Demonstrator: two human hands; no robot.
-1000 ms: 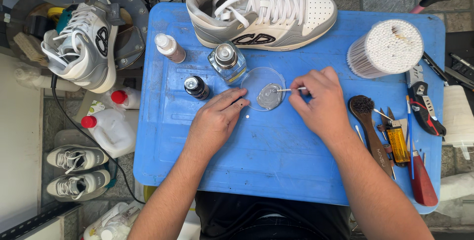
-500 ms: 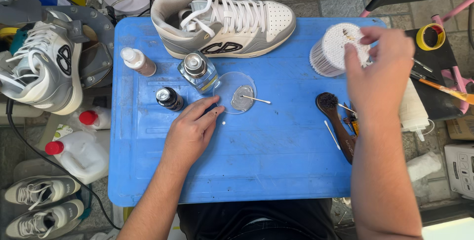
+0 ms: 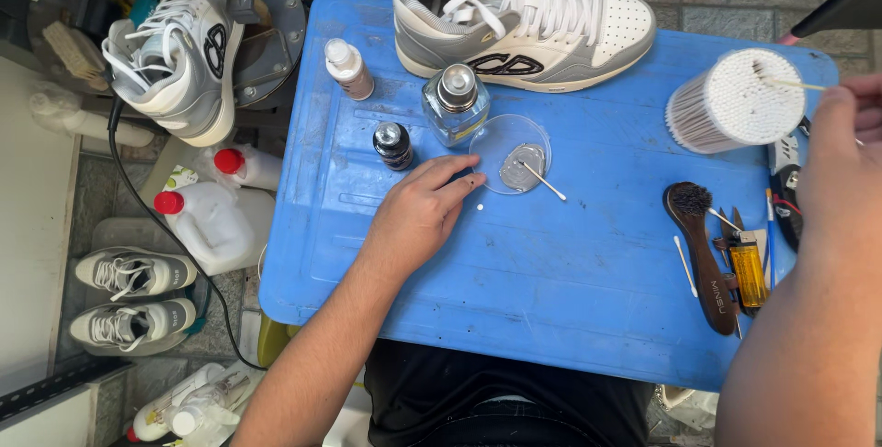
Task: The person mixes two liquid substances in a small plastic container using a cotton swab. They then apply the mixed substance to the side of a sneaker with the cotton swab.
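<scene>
Both arms are bare from the elbow down, with no sleeves, no watch and no gloves. The left hand (image 3: 418, 213) and the right hand (image 3: 841, 167) wear no rings that show. Lower down, the person wears dark clothes, black or close to it

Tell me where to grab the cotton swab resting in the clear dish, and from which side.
Take the cotton swab by its bare lower-right end, coming from the right. That end sticks out past the rim of the clear dish, while the other tip lies in the grey paste.
</scene>
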